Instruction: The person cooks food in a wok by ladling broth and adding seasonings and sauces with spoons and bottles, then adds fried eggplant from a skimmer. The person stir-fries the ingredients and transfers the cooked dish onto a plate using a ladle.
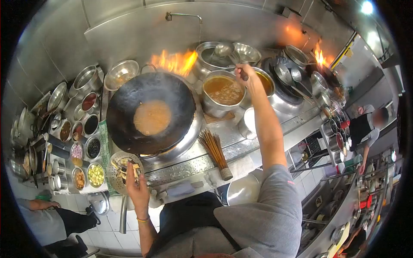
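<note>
My right hand [246, 77] is closed round the dark handle of a ladle [223, 50]. The ladle's bowl hangs over a steel pot [206, 53] at the back of the stove. My left hand [137, 193] has its fingers stretched out at the right edge of a perforated strainer [114, 176]. Pale and dark strips of food [125, 168] lie in the strainer, and whether my fingertips touch them I cannot tell. Behind the strainer sits a large black wok [120, 107] with a brown, steaming liquid [152, 117] at its bottom.
Flames [176, 62] rise behind the wok. A pot of brown broth [223, 90] stands to its right, near a bamboo brush [215, 150]. Ingredient tubs, including diced green pieces [96, 175], line the left. Other people [365, 129] stand at the right and lower left.
</note>
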`<action>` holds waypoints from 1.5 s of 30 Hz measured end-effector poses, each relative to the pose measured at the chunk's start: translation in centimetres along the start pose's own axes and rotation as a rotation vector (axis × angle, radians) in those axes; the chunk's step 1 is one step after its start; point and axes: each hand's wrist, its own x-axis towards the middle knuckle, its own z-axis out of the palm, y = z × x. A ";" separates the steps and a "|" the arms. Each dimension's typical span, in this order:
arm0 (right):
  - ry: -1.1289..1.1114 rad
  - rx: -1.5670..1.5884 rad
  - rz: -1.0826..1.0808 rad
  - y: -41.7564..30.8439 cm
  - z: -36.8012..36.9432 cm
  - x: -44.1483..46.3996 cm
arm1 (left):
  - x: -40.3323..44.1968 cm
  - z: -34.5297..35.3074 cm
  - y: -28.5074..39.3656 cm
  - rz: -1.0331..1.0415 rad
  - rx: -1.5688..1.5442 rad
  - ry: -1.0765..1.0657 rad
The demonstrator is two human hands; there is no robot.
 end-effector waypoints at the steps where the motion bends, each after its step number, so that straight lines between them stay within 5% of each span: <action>1: -0.018 0.027 -0.103 -1.1 1.1 -3.4 | 0.1 0.0 0.3 0.003 0.008 0.009; 3: -0.098 0.181 0.100 -4.7 -0.9 -2.5 | 0.2 -0.1 1.4 0.002 0.028 0.011; 5: -0.162 0.280 -0.025 -6.9 -1.3 -5.8 | 0.1 0.0 2.0 0.025 0.042 0.028; 8: -0.251 0.396 0.084 -10.8 -3.6 -9.8 | 0.2 0.6 1.9 0.043 0.010 0.041; 14: -0.213 0.133 -0.053 -11.7 -6.8 -24.1 | 0.7 0.1 2.4 0.066 -0.030 -0.013; 27: 0.320 0.148 -0.030 1.4 -11.3 -42.1 | 0.8 -2.3 1.5 0.199 -0.376 -0.364; 31: 0.381 -0.215 0.081 5.1 -12.4 -42.6 | 0.9 -2.9 1.0 0.225 -0.454 -0.423; 32: 0.546 -0.237 -0.046 6.5 -12.7 -42.4 | 1.0 -3.0 1.1 0.227 -0.480 -0.432; 41: 0.611 -0.877 -0.464 9.8 -5.9 -47.9 | 1.2 -1.9 3.3 0.301 -0.587 -0.493; 45: 0.699 -0.815 -0.591 14.4 -6.8 -47.5 | 0.8 1.1 6.2 0.330 -0.628 -0.570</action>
